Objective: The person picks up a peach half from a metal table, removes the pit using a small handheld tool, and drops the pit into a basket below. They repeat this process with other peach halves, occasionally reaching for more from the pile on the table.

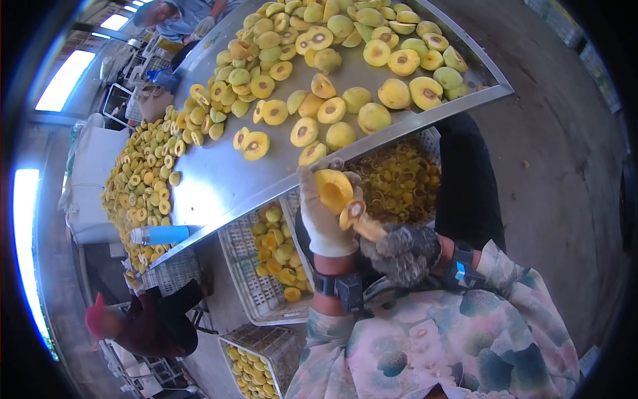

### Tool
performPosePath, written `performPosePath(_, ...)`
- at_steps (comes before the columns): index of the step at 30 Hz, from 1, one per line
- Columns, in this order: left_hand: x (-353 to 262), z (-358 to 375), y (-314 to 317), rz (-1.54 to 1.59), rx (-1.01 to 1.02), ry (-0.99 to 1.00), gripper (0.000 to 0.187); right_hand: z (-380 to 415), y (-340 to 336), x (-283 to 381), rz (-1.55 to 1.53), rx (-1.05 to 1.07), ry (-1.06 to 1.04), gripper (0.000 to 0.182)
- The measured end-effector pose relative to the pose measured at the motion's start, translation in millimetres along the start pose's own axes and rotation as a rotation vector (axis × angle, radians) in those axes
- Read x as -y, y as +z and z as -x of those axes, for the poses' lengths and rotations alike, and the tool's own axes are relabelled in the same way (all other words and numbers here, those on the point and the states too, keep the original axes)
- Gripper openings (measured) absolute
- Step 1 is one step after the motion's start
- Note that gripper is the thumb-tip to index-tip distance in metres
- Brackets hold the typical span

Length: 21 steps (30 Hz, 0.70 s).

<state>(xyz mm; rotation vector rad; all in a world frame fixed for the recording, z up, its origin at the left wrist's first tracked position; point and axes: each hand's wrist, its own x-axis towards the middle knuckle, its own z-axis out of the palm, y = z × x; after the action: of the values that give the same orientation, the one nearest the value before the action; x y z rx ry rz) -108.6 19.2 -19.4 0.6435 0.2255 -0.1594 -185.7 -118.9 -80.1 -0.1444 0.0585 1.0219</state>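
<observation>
My left hand (325,223), in a white glove, is closed around a yellow peach half (333,190) whose cut face shows a hollow. In a grey fuzzy glove, my right hand (403,254) grips a short tool with a pale handle (369,229). At the tool's far end, against the fruit, sits a ring-like piece of cut peach (351,213); the tip itself is hidden. Both hands are just off the near edge of a metal table (222,174), where many halved peaches (341,135) lie, several with brown centres showing.
Below my hands stands a crate of peels and scraps (399,176). Left of it are a white crate of peach halves (276,256) and another crate (266,352). A blue bottle (163,235) lies on the table. One person in a red cap (100,318) sits left; another (176,20) works opposite.
</observation>
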Motion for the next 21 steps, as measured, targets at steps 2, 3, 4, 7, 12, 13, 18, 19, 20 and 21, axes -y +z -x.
performPosePath(2, -6, 8, -5, -0.168, -0.175, 0.169, 0.032, 0, -9, 9, -0.223, 0.039, 0.010, 0.033)
performPosePath(3, -18, 9, -23, -0.219, -0.130, 0.188, 0.033, 4, 1, 23, -0.077, 0.063, -0.046, 0.029)
performPosePath(4, -27, 14, -30, -0.435, -0.261, 0.308, 0.032, -1, -23, 23, -0.074, 0.068, -0.046, 0.029)
performPosePath(7, -64, 27, -84, -1.000, -0.398, 0.384, 0.025, -7, -83, 28, 1.415, -0.086, -0.371, 0.022)
performPosePath(12, -108, 18, -94, -2.066, -0.513, 0.756, 0.034, 6, -32, 42, 0.654, -0.735, 0.124, 0.023)
performPosePath(13, -111, 6, -81, -1.894, -0.529, 0.672, 0.037, 5, -24, 43, 0.662, -0.730, 0.122, 0.023)
performPosePath(18, -88, -70, -32, -2.345, -0.360, 0.290, 0.049, 5, -10, 41, 0.762, -0.630, -0.064, 0.019)
performPosePath(19, -79, -84, -30, -2.343, -0.347, 0.294, 0.049, 8, -9, 40, 0.760, -0.638, -0.072, 0.019)
performPosePath(20, -70, -96, -30, -2.314, -0.263, 0.132, 0.051, 13, -6, 40, 0.738, -0.620, -0.051, 0.019)
performPosePath(21, -61, -104, -31, -2.276, -0.180, -0.027, 0.053, 17, -3, 42, 0.716, -0.602, -0.030, 0.019)
